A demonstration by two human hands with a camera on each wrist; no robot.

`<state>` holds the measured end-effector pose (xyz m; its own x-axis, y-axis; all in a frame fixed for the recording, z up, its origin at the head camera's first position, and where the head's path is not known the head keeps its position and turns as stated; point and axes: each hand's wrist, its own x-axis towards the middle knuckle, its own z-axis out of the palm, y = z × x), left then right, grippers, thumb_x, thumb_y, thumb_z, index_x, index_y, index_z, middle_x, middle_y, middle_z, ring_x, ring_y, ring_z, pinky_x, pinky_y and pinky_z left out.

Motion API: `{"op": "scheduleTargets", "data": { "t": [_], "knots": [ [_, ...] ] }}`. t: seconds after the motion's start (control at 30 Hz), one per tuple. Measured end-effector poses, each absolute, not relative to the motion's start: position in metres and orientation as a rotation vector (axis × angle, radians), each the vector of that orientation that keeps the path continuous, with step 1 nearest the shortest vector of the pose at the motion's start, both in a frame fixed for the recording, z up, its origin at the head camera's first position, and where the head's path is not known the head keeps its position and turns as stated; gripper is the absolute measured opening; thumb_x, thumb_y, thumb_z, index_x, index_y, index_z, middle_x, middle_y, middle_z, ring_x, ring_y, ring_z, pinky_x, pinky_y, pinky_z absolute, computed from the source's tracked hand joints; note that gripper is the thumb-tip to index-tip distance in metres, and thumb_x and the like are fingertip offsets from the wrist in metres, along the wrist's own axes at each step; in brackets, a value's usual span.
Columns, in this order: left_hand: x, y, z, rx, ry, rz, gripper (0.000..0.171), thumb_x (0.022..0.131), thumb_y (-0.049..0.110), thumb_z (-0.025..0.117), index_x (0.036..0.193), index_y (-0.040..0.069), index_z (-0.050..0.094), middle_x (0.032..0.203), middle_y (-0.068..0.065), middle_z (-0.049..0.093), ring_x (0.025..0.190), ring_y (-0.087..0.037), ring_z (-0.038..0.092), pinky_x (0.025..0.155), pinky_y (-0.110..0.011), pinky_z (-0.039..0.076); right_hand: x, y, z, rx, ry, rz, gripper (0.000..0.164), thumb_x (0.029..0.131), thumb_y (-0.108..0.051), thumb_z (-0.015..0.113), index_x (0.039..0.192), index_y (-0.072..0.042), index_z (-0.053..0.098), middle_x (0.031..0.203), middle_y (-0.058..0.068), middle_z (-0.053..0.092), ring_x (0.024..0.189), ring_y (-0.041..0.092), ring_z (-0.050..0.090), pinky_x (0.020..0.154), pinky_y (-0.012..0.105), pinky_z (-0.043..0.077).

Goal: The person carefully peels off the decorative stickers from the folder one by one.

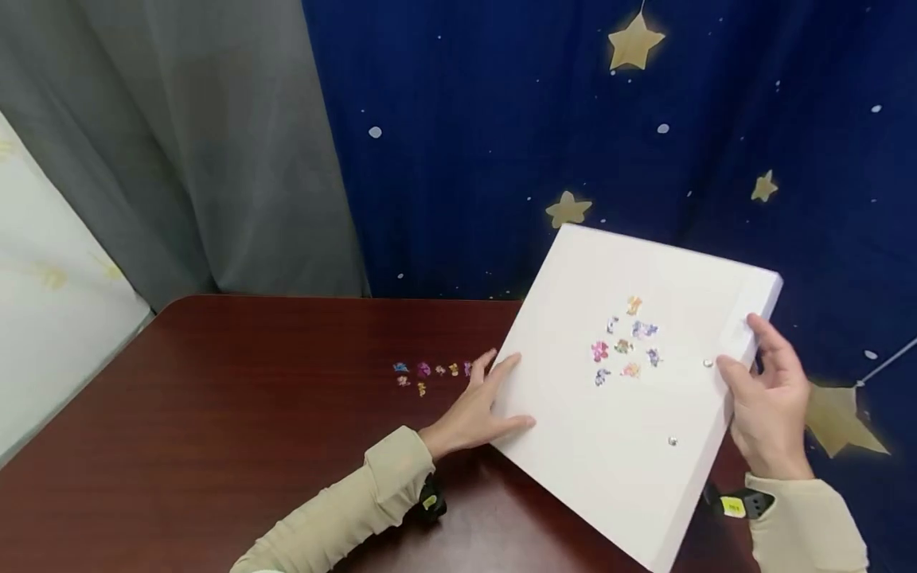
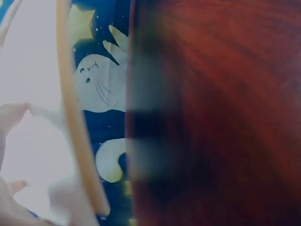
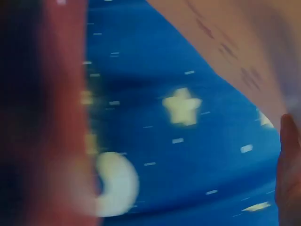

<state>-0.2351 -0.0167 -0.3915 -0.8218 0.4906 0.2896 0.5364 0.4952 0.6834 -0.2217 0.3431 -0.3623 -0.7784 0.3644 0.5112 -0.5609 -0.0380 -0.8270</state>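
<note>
Overall, clock directions are taken from the centre of your head view. Behind your work hangs a dark blue curtain [image 1: 473, 159] with gold stars [image 1: 635, 44], spanning 12 to 3 o'clock. A grey curtain [image 1: 200, 143] falls at 10 o'clock, and a white cloth [image 1: 43, 358] lies at 9. Your brown table [image 1: 215, 430] fills the field from 6 to 9 o'clock. Loose coloured figures [image 1: 424, 369] lie on it just short of 7 o'clock; your left fingers reach in front of the rightmost one. The left wrist view adds a pale animal print [image 2: 101, 82]; the right wrist view is blurred.

At 4 o'clock you hold a white box [image 1: 609, 461], which hides the right of the table and part of the blue curtain. Its long axis runs from 1 to 7 o'clock, its broad face turned towards you, its thick side at 4. More coloured pieces [image 1: 623, 346] cluster on that face.

Your left hand [image 1: 473, 414] is spread wide, touching the box's 9 o'clock edge; any hold beneath cannot be told. Your right hand [image 1: 774, 398] grips the opposite edge, thumb on the face and a finger on the side.
</note>
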Motion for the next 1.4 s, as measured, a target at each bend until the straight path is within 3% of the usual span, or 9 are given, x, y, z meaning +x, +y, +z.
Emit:
{"op": "scheduleTargets", "data": {
  "t": [0.2, 0.33, 0.43, 0.57, 0.7, 0.87, 1.0, 1.13, 1.4],
  "knots": [
    [-0.225, -0.027, -0.395, -0.994, -2.798, -1.225, 0.073, 0.072, 0.025, 0.073, 0.134, 0.012, 0.037, 0.115, -0.013, 0.039, 0.097, -0.021, 0.046, 0.082, -0.030, 0.041, -0.236, 0.373, -0.422, -0.101, -1.976, 1.887, 0.057, 0.086, -0.010, 0.057, 0.135, -0.029, 0.035, 0.145, -0.007, 0.014, 0.129, 0.023, 0.019, 0.092, 0.033, 0.034],
    [-0.216, -0.032, -0.395, -1.007, -2.906, -1.168, 0.074, 0.069, 0.024, 0.076, 0.132, 0.009, 0.040, 0.108, -0.011, 0.040, 0.094, -0.020, 0.046, 0.081, -0.029, 0.041, -0.225, 0.356, -0.414, -0.222, -2.411, 1.694, 0.058, 0.090, -0.028, 0.050, 0.139, -0.034, 0.020, 0.147, 0.006, 0.006, 0.127, 0.034, 0.019, 0.094, 0.045, 0.029],
    [-0.210, -0.034, -0.395, -1.078, -2.987, -1.101, 0.076, 0.067, 0.025, 0.077, 0.131, 0.005, 0.041, 0.106, -0.011, 0.041, 0.094, -0.019, 0.046, 0.082, -0.026, 0.040, -0.218, 0.343, -0.403, -0.191, -2.650, 1.672, 0.065, 0.091, -0.028, 0.048, 0.143, -0.019, 0.009, 0.142, 0.026, 0.007, 0.121, 0.041, 0.025, 0.093, 0.049, 0.032],
    [-0.202, -0.037, -0.395, -1.178, -3.043, -0.989, 0.078, 0.065, 0.023, 0.079, 0.130, 0.000, 0.041, 0.106, -0.012, 0.043, 0.094, -0.017, 0.043, 0.081, -0.023, 0.039, -0.214, 0.334, -0.397, -0.135, -2.875, 1.686, 0.074, 0.088, -0.020, 0.054, 0.140, -0.001, 0.005, 0.135, 0.036, 0.009, 0.110, 0.043, 0.035, 0.088, 0.051, 0.036],
    [-0.192, -0.042, -0.395, -1.189, -3.102, -0.846, 0.081, 0.064, 0.028, 0.079, 0.130, 0.002, 0.041, 0.100, -0.008, 0.043, 0.084, -0.012, 0.043, 0.074, -0.020, 0.039, -0.216, 0.329, -0.398, -0.085, -3.001, 1.571, 0.075, 0.085, -0.024, 0.059, 0.140, 0.000, 0.013, 0.132, 0.035, 0.020, 0.102, 0.036, 0.047, 0.083, 0.044, 0.043],
    [-0.185, -0.042, -0.391, -1.238, -3.053, -0.345, 0.081, 0.059, 0.051, 0.075, 0.126, 0.012, 0.049, 0.090, -0.004, 0.043, 0.074, -0.012, 0.041, 0.060, -0.022, 0.040, -0.210, 0.326, -0.396, 0.001, -3.103, 1.219, 0.070, 0.084, -0.028, 0.059, 0.135, 0.006, 0.024, 0.123, 0.036, 0.034, 0.091, 0.034, 0.052, 0.079, 0.047, 0.043],
    [-0.198, -0.032, -0.383, -1.314, -2.954, 0.002, 0.091, 0.053, 0.062, 0.072, 0.127, 0.016, 0.047, 0.111, -0.012, 0.044, 0.098, -0.021, 0.043, 0.076, -0.030, 0.043, -0.208, 0.323, -0.392, 0.076, -3.103, 0.900, 0.061, 0.083, -0.025, 0.060, 0.128, 0.008, 0.036, 0.122, 0.035, 0.036, 0.099, 0.042, 0.045, 0.081, 0.054, 0.038],
    [-0.227, -0.009, -0.371, -1.429, -3.005, 0.018, 0.100, 0.056, 0.059, 0.073, 0.138, 0.019, 0.030, 0.140, -0.014, 0.019, 0.128, -0.027, 0.020, 0.100, -0.040, 0.025, -0.206, 0.321, -0.390, 0.129, -3.069, 0.713, 0.055, 0.082, -0.021, 0.061, 0.124, 0.009, 0.041, 0.122, 0.036, 0.035, 0.110, 0.050, 0.033, 0.086, 0.061, 0.030],
    [-0.283, 0.042, -0.372, -1.377, -3.059, -0.177, 0.081, 0.077, 0.043, 0.064, 0.141, 0.020, 0.021, 0.146, -0.009, 0.013, 0.132, -0.025, 0.012, 0.104, -0.040, 0.016, -0.156, 0.292, -0.387, 0.387, -3.003, 0.470, 0.051, 0.072, -0.021, 0.071, 0.115, 0.001, 0.054, 0.121, 0.031, 0.040, 0.104, 0.045, 0.037, 0.079, 0.060, 0.035]
  ]
}}
